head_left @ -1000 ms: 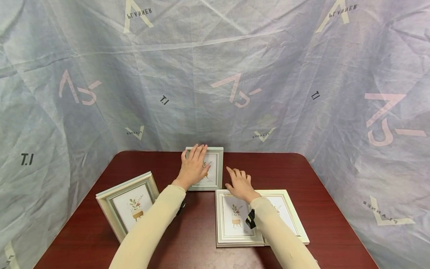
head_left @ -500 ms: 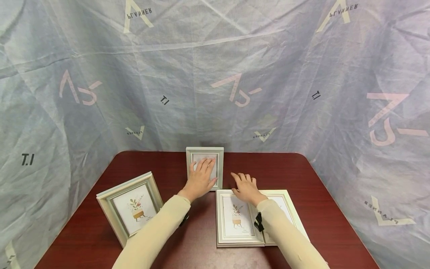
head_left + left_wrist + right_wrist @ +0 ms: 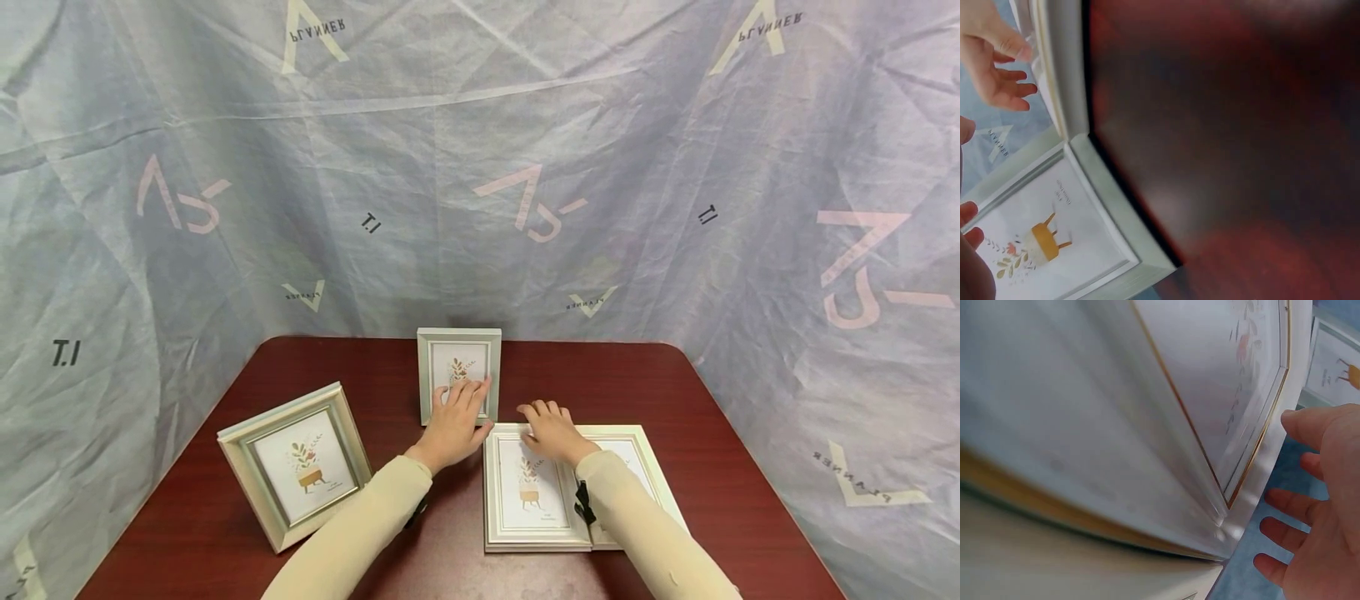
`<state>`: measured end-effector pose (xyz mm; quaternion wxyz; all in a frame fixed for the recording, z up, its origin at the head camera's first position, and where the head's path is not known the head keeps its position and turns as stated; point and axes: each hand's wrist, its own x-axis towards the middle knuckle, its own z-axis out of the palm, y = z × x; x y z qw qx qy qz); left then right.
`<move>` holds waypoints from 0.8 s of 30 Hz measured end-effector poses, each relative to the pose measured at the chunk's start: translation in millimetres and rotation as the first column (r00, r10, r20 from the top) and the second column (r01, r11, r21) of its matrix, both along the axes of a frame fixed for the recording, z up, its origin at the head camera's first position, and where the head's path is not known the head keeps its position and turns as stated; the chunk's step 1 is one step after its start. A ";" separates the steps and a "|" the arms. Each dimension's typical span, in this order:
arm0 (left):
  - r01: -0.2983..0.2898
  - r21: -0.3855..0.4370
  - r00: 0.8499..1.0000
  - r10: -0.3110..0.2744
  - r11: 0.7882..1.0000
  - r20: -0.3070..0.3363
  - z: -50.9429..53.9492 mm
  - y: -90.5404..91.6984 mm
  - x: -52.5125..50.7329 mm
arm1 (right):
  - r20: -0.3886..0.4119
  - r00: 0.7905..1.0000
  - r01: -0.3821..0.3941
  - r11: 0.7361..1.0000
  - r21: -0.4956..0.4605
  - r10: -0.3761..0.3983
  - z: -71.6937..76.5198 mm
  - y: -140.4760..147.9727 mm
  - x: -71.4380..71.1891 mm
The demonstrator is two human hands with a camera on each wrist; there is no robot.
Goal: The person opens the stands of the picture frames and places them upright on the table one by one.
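I'm reading PLANNER (image 3: 317, 32) and T.I (image 3: 65, 352) on cloth (image 3: 420, 158); left hand (image 3: 453, 423) by green frame (image 3: 457, 358), right hand (image 3: 553, 433) over white frame (image 3: 534, 496), fingers (image 3: 1289, 504) spread.

Cloth walls (image 3: 450, 267) (creased) show a curtained booth

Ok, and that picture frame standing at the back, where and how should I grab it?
I'd probably take the back picture frame by the middle of its top edge, from above: it stands facing you with that edge uncovered, while your left hand hides part of its lower front and a white frame lies near its lower right corner.
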<state>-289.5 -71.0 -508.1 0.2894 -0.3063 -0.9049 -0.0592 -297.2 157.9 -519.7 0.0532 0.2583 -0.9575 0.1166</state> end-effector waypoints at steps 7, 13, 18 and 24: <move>-0.044 -0.052 0.992 0.050 0.998 0.116 -9.9 0.2 10.0 | 0.002 0.999 -0.044 0.998 0.043 0.044 -0.1 -0.8 1.2; -0.062 -0.048 0.983 0.069 0.997 0.171 -13.6 -1.8 15.1 | 0.036 0.997 -0.073 0.990 0.122 0.069 1.8 -1.9 1.2; -0.074 -0.034 0.977 0.080 0.997 0.199 -15.3 -4.8 16.3 | 0.073 0.997 -0.053 0.983 0.173 0.040 4.7 -2.9 -1.5; -0.068 0.003 0.975 0.066 0.998 0.213 -16.7 -4.8 18.6 | 0.107 0.994 -0.028 0.974 0.225 0.004 4.8 -2.4 -4.1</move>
